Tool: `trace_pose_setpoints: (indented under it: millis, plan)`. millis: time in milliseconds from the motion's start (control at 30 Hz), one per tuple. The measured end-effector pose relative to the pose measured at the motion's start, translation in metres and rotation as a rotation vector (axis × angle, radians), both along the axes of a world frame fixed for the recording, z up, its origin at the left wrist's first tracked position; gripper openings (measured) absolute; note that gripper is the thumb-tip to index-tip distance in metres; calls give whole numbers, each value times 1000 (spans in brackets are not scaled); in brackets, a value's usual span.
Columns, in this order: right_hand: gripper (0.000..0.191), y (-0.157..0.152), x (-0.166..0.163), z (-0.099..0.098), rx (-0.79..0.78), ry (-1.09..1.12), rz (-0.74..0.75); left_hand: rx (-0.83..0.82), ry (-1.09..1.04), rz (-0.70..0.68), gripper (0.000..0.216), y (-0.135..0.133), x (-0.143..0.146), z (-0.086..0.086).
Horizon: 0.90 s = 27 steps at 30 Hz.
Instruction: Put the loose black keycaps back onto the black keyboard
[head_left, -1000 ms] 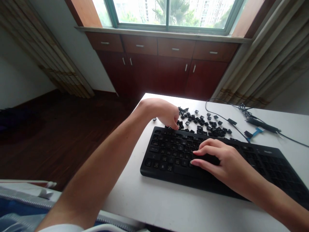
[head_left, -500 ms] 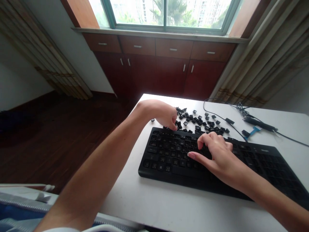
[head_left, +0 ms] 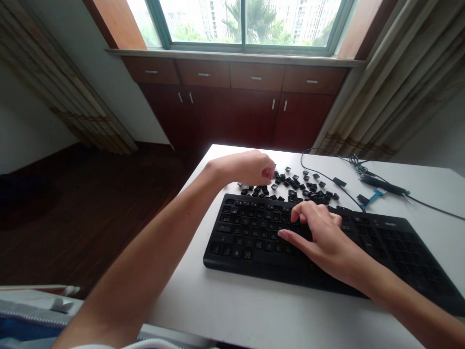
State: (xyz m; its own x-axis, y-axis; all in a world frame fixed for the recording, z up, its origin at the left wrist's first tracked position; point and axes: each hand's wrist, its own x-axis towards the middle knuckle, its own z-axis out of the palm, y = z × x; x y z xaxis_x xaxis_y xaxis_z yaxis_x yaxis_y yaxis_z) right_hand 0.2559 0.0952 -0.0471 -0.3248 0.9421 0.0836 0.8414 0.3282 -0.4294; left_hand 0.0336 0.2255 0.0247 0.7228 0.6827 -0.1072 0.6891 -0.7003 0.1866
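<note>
A black keyboard (head_left: 240, 235) lies on the white table (head_left: 254, 310). Just behind it is a scatter of loose black keycaps (head_left: 303, 186). My left hand (head_left: 247, 168) hovers over the left end of that scatter, fingertips pinched together; what they hold, if anything, is too small to make out. My right hand (head_left: 323, 237) rests on the middle of the keyboard. Its fingers are bent with the tips pressing down on keys in the upper rows, and its thumb is stretched out to the left.
A thin black cable (head_left: 323, 174) loops across the far right of the table, near a blue tool (head_left: 374, 195) and a black stick-shaped object (head_left: 383, 184). Dark wooden cabinets (head_left: 254, 102) stand under the window. The table's left edge drops to a dark floor.
My left hand has lifted from the keycaps by the keyboard's back edge and now pinches above them. My right hand's fingers went from flat to curled and shifted up the rows.
</note>
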Motion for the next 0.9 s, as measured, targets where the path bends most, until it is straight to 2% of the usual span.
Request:
trace_pose_setpoints:
  millis: [133, 233, 300, 500, 633, 900]
  plan:
    - [36, 8, 28, 21, -35, 154, -12, 73, -102, -122, 28, 9, 7, -20]
    - [36, 21, 59, 37, 103, 184, -152, 61, -91, -159, 31, 11, 10, -29]
    - [36, 28, 78, 41, 183, 196, -245, 53, -96, -162, 29, 12, 11, -33]
    - [34, 30, 106, 21, 253, 313, -410, 12, -104, -151, 24, 13, 12, -33]
    - [32, 21, 107, 13, 261, 317, -375, 13, -90, -158, 23, 11, 14, -30]
    - [26, 12, 97, 18, 301, 334, -316, -20, -45, -108, 24, 9, 16, -26]
